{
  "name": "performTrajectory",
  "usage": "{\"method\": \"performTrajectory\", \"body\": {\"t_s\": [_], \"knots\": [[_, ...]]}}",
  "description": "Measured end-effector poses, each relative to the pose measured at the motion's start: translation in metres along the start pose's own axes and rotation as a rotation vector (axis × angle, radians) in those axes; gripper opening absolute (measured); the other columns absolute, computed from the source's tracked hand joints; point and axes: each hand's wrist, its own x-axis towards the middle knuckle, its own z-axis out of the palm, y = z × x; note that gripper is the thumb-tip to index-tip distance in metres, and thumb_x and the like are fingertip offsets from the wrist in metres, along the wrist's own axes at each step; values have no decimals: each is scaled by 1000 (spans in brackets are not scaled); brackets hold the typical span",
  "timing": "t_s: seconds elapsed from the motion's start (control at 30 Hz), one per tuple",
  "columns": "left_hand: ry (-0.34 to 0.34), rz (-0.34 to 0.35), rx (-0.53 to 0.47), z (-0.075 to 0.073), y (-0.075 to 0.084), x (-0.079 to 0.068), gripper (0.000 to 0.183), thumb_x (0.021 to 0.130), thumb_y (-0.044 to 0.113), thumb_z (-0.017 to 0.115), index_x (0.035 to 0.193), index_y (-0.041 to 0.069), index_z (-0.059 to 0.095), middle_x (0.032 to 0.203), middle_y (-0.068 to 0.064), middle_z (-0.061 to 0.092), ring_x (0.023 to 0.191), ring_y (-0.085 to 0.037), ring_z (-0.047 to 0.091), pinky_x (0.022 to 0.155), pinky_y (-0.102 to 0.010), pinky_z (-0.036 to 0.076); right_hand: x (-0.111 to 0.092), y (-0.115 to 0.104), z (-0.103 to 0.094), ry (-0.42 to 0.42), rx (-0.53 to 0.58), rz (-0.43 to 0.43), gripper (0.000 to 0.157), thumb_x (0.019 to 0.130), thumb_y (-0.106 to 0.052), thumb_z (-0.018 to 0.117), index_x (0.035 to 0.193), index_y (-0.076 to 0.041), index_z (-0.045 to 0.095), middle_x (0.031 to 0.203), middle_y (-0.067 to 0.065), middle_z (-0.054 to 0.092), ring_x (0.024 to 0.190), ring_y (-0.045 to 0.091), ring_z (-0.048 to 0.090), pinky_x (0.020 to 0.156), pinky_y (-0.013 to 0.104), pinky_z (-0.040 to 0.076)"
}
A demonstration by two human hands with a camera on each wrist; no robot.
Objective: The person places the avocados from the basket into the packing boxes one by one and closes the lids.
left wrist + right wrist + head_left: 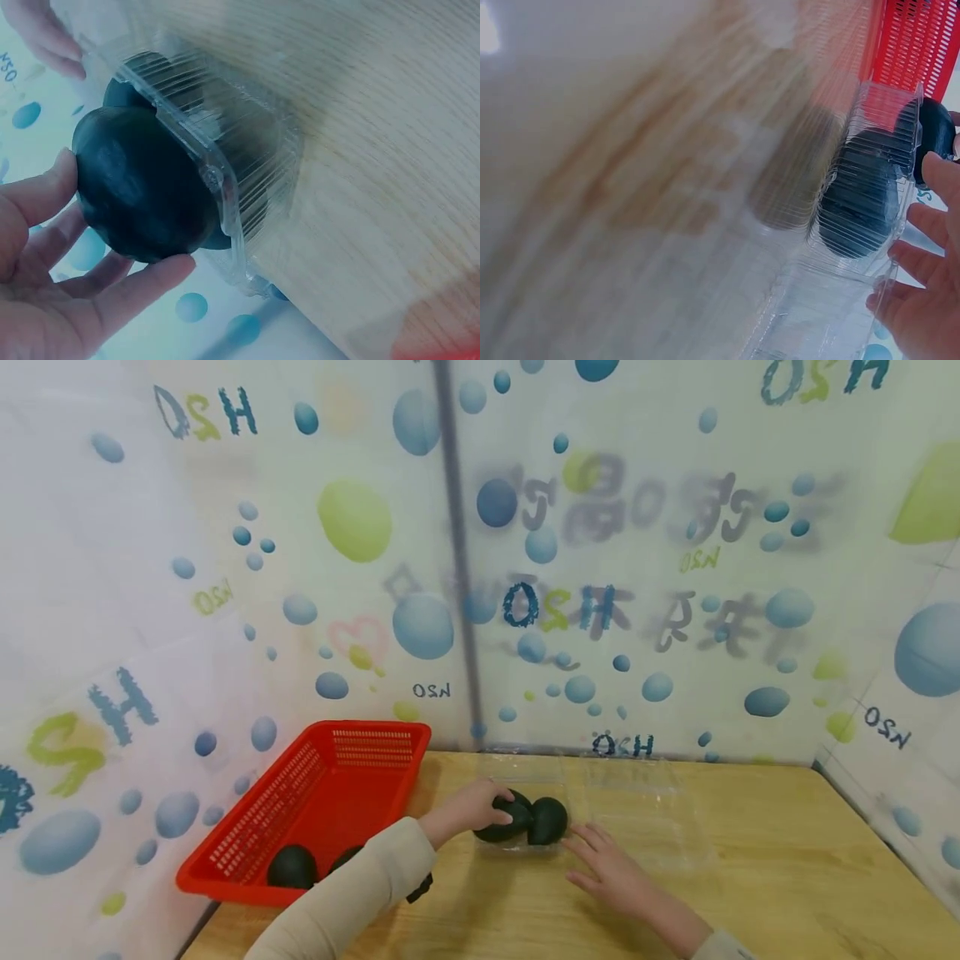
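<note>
The left sleeve (375,877) partly hides 1 rear dark fruit (344,857) in the red basket (417,752). The left hand (474,807) grips 1 oval dark fruit (142,184) between thumb and fingers, at the clear container (274,142). The right hand (611,872), fingers spread, is beside the container; contact is uncertain.

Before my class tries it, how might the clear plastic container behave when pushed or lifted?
The clear plastic container probably flexes if squeezed, since its see-through, ribbed walls look thin. It may slide readily when pushed, resting on a smooth-looking wooden table. Lifted, it could tip toward the half holding a dark rounded object.
</note>
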Motion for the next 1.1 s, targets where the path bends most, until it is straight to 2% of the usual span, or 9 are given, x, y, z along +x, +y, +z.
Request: {"method": "performTrajectory", "body": {"t_s": [0.13,0.4,0.6,0.8,0.87,0.97,1.03,1.1], "knots": [[41,6,22,4,7,-3,33,80,24,70,109,9,66,115,-10,60,110,-26,53,95,-38,42,-4,0,0,15,3,-6,43,87,-23,60,122,2,54,129,25,45,120,50,37,92,59,35],[123,14,86,12,16,-1,31,74,24,76,101,10,69,98,-6,61,93,-22,54,82,-31,46,-5,-2,-1,29,0,3,42,87,-23,61,122,0,54,131,24,45,120,51,36,92,60,35],[127,0,150,21,18,-2,32,72,27,77,101,15,69,105,-5,61,107,-25,50,89,-34,44,-3,-1,0,10,2,4,42,87,-23,60,123,-1,54,132,23,44,121,50,35,93,59,35],[176,0,136,25,20,-6,31,70,27,78,97,15,70,96,-4,53,91,-19,48,76,-28,45,-1,-2,1,2,-2,5,43,87,-24,60,123,-1,54,132,23,44,122,49,35,93,59,35],[185,-10,122,27,20,-6,31,70,27,78,98,15,70,102,-6,54,94,-21,50,77,-30,46,-2,-2,0,3,1,11,43,87,-23,60,123,0,54,132,24,43,122,49,35,94,59,34],[179,-7,119,34,18,-4,32,70,30,77,98,16,71,102,-5,55,90,-21,51,76,-30,47,-2,-2,-2,2,16,23,43,87,-23,60,123,0,54,133,24,43,123,49,34,94,60,34],[183,3,131,40,16,-3,32,70,31,76,99,17,71,99,-4,56,83,-18,49,72,-28,46,-2,-3,-2,-8,14,23,43,88,-23,60,124,-1,54,133,24,42,123,49,34,94,59,34],[194,16,151,45,14,-4,32,71,32,74,99,17,71,90,0,54,73,-14,41,65,-23,41,0,-4,-1,-15,13,17,43,88,-24,59,124,-1,53,134,24,42,123,48,33,94,59,34]]}}
